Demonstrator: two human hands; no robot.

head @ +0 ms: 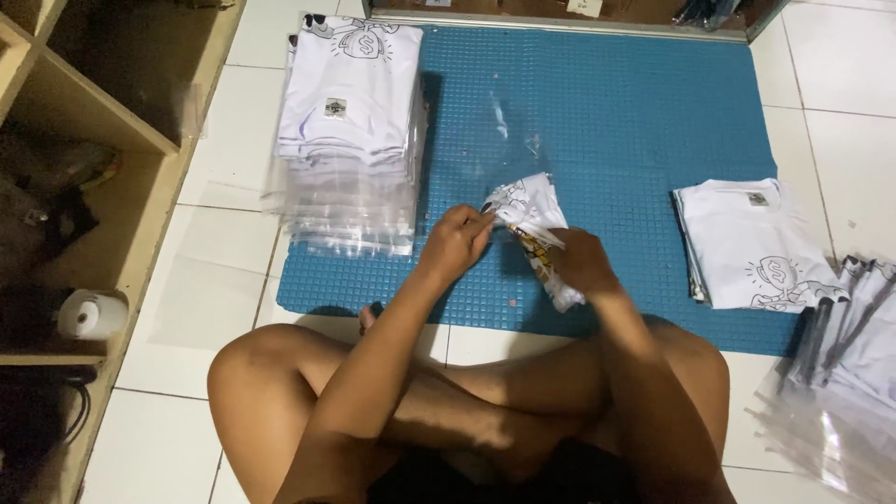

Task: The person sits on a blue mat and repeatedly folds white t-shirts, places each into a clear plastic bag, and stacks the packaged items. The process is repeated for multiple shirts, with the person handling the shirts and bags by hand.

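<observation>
Blue textured mat [635,112] on white tiles: both hands meet over a folded white shirt [534,224]. Left hand [455,245] pinches its near edge, right hand [581,263] clamps the lower fold. Soft, light cloth, likely slippery against the clear bag [509,131] beyond the grip; edges look the best hold.

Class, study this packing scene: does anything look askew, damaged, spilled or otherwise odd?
Little stands out. The folded white shirt held between the left hand and right hand looks bunched, unlike the flat bagged stack and the folded shirts on the blue mat. Nothing looks spilled or torn.
</observation>
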